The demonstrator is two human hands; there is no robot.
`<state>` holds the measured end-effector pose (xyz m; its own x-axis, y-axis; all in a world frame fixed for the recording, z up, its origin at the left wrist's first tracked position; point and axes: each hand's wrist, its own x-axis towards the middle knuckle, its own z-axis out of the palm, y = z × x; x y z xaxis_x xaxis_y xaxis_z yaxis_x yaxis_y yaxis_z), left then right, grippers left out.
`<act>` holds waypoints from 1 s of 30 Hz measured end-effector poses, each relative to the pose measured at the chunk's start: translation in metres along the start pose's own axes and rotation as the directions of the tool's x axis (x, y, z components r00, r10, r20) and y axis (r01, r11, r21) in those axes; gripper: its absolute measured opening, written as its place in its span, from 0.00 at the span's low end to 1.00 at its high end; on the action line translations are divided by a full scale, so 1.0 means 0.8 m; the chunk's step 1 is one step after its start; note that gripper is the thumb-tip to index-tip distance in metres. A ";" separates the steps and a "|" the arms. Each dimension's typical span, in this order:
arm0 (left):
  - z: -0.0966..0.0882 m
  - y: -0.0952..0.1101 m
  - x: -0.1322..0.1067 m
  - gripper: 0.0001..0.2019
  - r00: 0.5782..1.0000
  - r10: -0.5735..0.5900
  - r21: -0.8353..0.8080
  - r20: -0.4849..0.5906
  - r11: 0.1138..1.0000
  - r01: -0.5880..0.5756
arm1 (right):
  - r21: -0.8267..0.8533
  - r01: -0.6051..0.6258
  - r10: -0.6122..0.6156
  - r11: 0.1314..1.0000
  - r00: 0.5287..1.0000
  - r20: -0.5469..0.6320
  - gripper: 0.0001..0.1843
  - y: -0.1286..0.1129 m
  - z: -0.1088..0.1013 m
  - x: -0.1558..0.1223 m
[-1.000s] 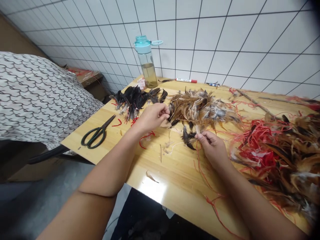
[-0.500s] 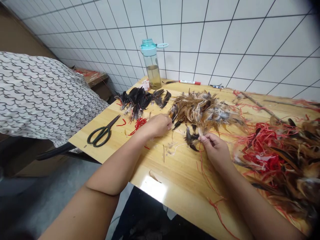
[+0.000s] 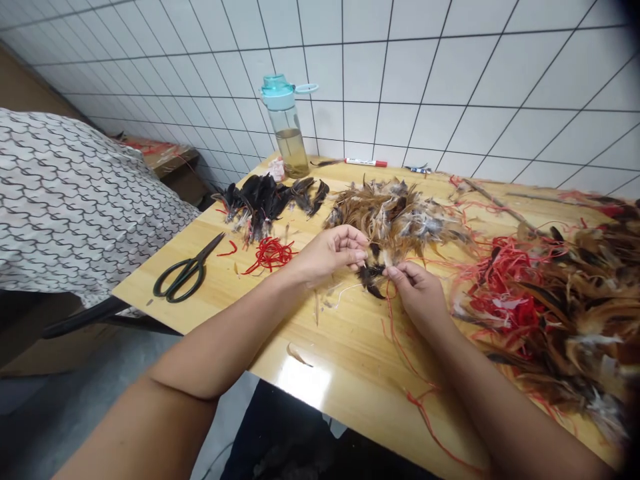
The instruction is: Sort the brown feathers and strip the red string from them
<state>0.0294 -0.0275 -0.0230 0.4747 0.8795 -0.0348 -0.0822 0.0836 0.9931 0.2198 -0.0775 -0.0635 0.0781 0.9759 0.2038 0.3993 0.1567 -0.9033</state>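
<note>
My right hand (image 3: 420, 288) is closed in a pinch on the pale end of a small feather (image 3: 389, 260), just in front of the brown feather pile (image 3: 383, 210). A red string (image 3: 395, 333) trails down from near its fingertips. My left hand (image 3: 334, 255) is closed too, thumb against fingers, close to my right fingertips; what it pinches is too small to make out. A black feather (image 3: 371, 283) lies between and below the two hands.
Black feathers (image 3: 260, 200), scissors (image 3: 185, 273) and red string pieces (image 3: 270, 255) lie left on the wooden table (image 3: 240, 313). A water bottle (image 3: 290, 133) and red marker (image 3: 365, 162) stand and lie near the wall. More feathers (image 3: 595, 320) heap right. A patterned cloth (image 3: 85, 200) is left.
My left hand has moved from the left edge of the brown feather pile rightward to my right hand. My right hand keeps its pinch; the whole view has shifted slightly.
</note>
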 end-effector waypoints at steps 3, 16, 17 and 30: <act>0.016 -0.010 -0.001 0.15 1.000 0.016 -0.024 -0.019 1.000 -0.016 | 0.001 0.006 -0.006 1.000 1.000 0.001 0.14 0.001 0.001 0.001; 0.036 -0.022 -0.001 0.11 0.986 0.115 0.135 -0.119 0.986 -0.099 | -0.009 0.039 -0.039 0.999 0.998 0.053 0.12 0.006 0.005 0.002; 0.036 -0.023 -0.001 0.11 0.984 0.126 0.149 -0.124 0.983 -0.107 | -0.009 0.040 -0.040 0.999 0.998 0.055 0.12 0.006 0.005 0.002; 0.012 -0.011 0.000 0.11 0.973 0.231 0.427 0.003 0.880 -0.210 | -0.011 0.029 -0.029 1.000 0.998 0.053 0.13 0.002 0.003 0.001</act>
<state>0.0381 -0.0329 -0.0305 0.4452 0.8737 0.1959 0.2017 -0.3111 0.9287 0.2179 -0.0764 -0.0656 0.0180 0.9777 0.2094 0.4119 0.1836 -0.8926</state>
